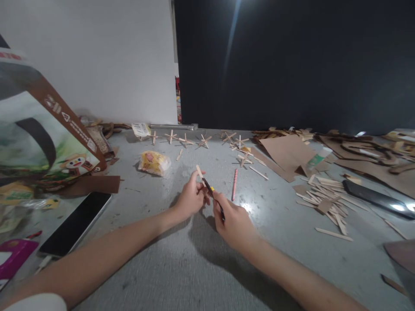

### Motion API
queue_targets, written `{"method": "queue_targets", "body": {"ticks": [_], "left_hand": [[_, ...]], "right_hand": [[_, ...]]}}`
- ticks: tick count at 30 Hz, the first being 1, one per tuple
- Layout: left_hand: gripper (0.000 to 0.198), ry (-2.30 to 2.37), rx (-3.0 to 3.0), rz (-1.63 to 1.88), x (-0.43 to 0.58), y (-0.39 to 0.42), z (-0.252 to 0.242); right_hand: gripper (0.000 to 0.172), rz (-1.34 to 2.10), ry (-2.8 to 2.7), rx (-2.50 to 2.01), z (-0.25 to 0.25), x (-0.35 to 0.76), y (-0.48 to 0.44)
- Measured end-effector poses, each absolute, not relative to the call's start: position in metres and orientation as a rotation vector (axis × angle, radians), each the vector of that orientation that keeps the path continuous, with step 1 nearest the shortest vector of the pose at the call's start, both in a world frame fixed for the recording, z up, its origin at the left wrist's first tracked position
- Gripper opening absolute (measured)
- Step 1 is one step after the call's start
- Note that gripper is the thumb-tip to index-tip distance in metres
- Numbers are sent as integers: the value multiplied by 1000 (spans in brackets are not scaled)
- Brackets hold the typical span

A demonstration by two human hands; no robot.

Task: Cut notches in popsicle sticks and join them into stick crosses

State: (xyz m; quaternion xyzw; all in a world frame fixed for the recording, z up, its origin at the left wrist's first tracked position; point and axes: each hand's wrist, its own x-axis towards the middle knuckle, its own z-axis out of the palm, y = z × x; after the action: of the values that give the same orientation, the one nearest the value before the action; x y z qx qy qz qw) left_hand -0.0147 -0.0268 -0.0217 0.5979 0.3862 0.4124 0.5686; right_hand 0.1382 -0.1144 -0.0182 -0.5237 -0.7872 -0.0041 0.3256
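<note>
Near the middle of the grey table (pixel 155 268), my left hand (pixel 191 194) pinches a short pale wooden stick (pixel 199 172) that points up and away. My right hand (pixel 233 218) is wrapped round a dark tool with a yellow part (pixel 210 188), whose black tip lies against the stick. What kind of tool it is cannot be made out for sure. A red and white striped stick (pixel 234 185) lies just right of the hands. Behind them stand several small crossed-stick pieces (pixel 204 141) in a row.
Loose wooden sticks (pixel 327 198) are heaped at the right beside a black object (pixel 376 196) and cut cardboard (pixel 287 153). A yellow packet (pixel 154 163) lies back left. A phone (pixel 76 224), a purple object (pixel 16 257) and a large printed bag (pixel 48 129) are at the left.
</note>
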Motion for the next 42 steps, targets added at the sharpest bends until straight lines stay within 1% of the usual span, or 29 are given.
{"method": "queue_targets", "body": {"ticks": [6, 10, 16, 19, 23, 26, 33, 38, 42], "left_hand": [[55, 783, 1469, 953, -18, -26, -22], [51, 809, 1520, 932, -20, -25, -25], [57, 899, 1603, 886, -21, -24, -28], [56, 890, 1665, 878, -22, -23, -24], [61, 868, 1722, 860, -24, -22, -20], [60, 905, 1695, 831, -22, -23, -23], [58, 948, 1715, 864, -23, -23, -25], [63, 919, 1826, 892, -25, -20, -23], [65, 971, 1783, 869, -23, -22, -29]], "right_hand": [[22, 126, -2015, -1359, -11, 141, -112], [21, 144, -2010, -1348, -13, 141, -111], [23, 106, -1996, -1338, -16, 141, -114], [24, 141, -1992, -1345, -13, 142, -116], [23, 228, -1978, -1386, -9, 144, -116], [23, 286, -1972, -1406, -9, 142, -115], [21, 294, -1971, -1443, -7, 137, -114], [21, 324, -1942, -1449, -6, 141, -115], [22, 337, -1945, -1454, -8, 139, -115]]}}
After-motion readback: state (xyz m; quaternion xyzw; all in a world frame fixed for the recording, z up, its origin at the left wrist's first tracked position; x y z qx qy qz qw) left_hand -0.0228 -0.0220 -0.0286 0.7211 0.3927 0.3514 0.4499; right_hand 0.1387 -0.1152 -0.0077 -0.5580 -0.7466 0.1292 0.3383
